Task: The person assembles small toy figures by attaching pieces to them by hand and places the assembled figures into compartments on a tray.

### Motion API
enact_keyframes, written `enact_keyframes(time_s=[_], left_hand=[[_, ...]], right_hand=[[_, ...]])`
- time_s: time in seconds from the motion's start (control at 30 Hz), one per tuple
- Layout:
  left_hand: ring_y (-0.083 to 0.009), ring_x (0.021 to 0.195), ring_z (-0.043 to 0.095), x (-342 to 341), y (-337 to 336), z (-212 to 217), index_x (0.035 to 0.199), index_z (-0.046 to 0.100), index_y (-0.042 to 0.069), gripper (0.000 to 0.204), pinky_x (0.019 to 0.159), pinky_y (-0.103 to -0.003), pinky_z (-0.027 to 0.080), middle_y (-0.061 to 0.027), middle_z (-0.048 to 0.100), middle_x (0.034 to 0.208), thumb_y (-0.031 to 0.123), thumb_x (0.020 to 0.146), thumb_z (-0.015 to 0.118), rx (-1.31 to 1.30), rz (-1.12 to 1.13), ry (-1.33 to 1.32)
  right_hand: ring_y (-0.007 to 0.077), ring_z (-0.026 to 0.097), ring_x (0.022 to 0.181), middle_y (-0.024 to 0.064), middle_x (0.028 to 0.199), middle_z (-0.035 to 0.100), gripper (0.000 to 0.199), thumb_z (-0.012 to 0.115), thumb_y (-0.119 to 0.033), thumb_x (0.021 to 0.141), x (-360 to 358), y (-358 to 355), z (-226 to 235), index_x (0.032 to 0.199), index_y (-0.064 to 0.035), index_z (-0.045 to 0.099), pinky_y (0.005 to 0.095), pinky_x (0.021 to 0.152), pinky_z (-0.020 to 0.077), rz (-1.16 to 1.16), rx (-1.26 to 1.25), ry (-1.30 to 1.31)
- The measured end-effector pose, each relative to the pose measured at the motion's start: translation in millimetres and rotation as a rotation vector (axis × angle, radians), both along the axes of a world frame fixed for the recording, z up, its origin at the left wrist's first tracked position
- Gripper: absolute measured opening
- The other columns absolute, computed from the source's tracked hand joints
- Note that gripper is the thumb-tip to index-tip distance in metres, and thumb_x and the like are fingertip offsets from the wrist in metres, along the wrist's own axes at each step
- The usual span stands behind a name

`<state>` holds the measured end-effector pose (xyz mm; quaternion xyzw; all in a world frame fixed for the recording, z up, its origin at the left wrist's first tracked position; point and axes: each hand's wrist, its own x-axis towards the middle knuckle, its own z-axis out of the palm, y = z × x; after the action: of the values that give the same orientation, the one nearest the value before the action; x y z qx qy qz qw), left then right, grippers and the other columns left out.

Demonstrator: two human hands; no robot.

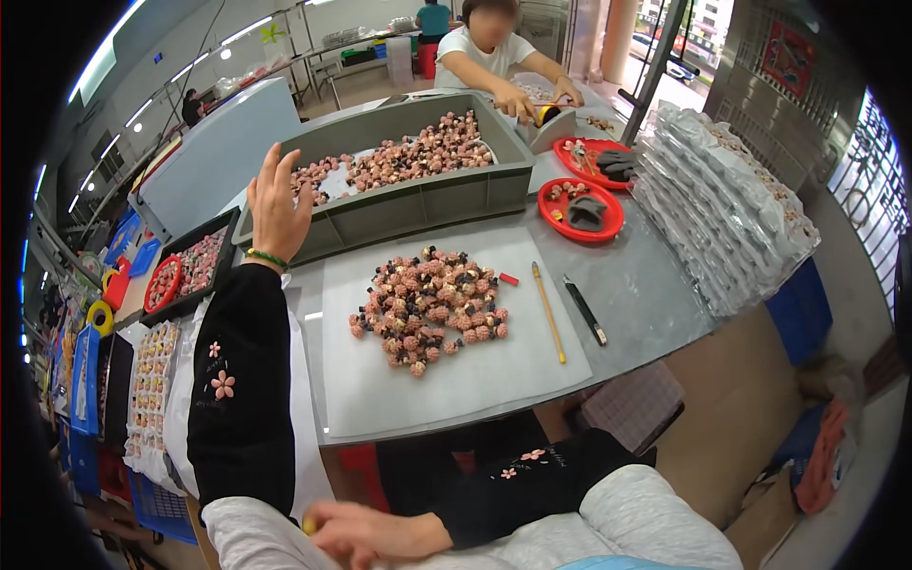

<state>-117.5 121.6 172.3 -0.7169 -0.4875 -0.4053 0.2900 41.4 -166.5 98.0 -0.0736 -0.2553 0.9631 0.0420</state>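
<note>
My left hand [278, 211] is raised at the left end of a large grey plastic bin [418, 207], fingers stretched up and apart, holding nothing. A green bead bracelet [267, 256] circles that wrist above a black flowered sleeve cover [242, 380]. My right hand [372, 534] lies across my body by the left elbow, its fingers blurred, with a small yellow spot at one fingertip; whether it grips the sleeve is unclear. Before me, a pile of small pink, knobbly figures [432, 304] with dark and cream parts sits on a white sheet [380, 408]. More figures [418, 152] fill the bin.
Right of the pile lie a red piece [509, 279], a thin yellow-tipped stick [548, 313] and a black pen-like tool [584, 311]. Red trays [615, 228] hold dark gloves. Plastic-wrapped trays [727, 209] stack at the right. A co-worker [489, 57] works across the table.
</note>
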Motion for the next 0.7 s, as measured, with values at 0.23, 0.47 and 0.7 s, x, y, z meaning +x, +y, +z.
enact_keyframes(time_s=[0.23,0.47,0.7], left_hand=[[-0.0281,0.118,0.037,-50.0,21.3,-27.7,0.117,0.044,0.011,0.042,0.096,-0.049,0.024,-0.0120,0.034,0.132,0.012,0.077,0.052,-0.122,0.288,0.025],[-0.0317,0.089,0.058,-118.1,5.2,-40.4,0.100,0.058,0.013,0.034,0.071,-0.046,0.047,-0.0129,0.057,0.102,0.032,0.073,0.054,0.010,0.693,0.131],[-0.0301,0.091,0.056,-31.7,-137.0,-143.9,0.093,0.060,0.003,0.027,0.072,-0.044,0.046,-0.0190,0.058,0.099,0.021,0.076,0.049,-0.371,0.297,-0.261]], right_hand=[[0.0147,0.055,0.045,0.0154,0.097,0.053,0.034,0.046,0.002,0.077,-6.5,7.6,1.0,0.107,-0.0021,0.030,0.0241,0.037,0.0433,-0.398,0.613,0.020],[0.0150,0.047,0.042,0.0083,0.053,0.044,0.014,0.045,-0.001,0.077,-23.6,44.1,3.7,0.091,-0.0001,0.042,0.0307,0.042,0.0410,-1.057,1.136,-0.186],[0.0162,0.056,0.065,0.0138,0.082,0.056,0.025,0.046,0.000,0.083,-33.9,64.4,18.1,0.106,0.0004,0.036,0.0262,0.055,0.0461,-0.879,0.624,0.045]])
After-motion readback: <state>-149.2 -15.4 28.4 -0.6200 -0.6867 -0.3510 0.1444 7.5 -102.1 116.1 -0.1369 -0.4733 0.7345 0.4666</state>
